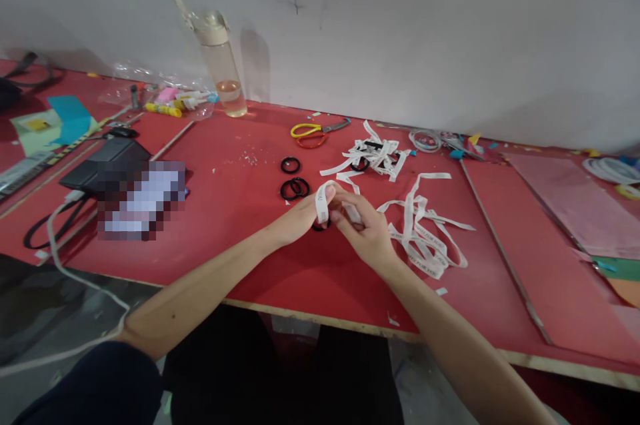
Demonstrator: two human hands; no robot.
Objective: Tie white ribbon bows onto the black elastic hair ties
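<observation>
A white printed ribbon [321, 204] loops up between my two hands, above the red table. My left hand [304, 220] is closed on it at the thumb and fingertips. Close against it, my right hand [369, 232] has its fingers bent and pinched on the ribbon's other part. Part of a black ring [320, 226] shows under the fingers; how the ribbon runs around it is hidden. Beyond my left hand lie several black rings [290, 164]. A heap of short ribbon pieces with black rings [383, 157] is behind my right hand, and long loose ribbons [425, 238] lie right of it.
Yellow-and-red-handled scissors [310, 132] rest near the wall. A bottle with some liquid [230, 88] stands at back left. A blurred phone [145, 202], a black adapter [105, 162] and a white cable [75, 272] are on the left. Pink sheets [565, 198] lie right.
</observation>
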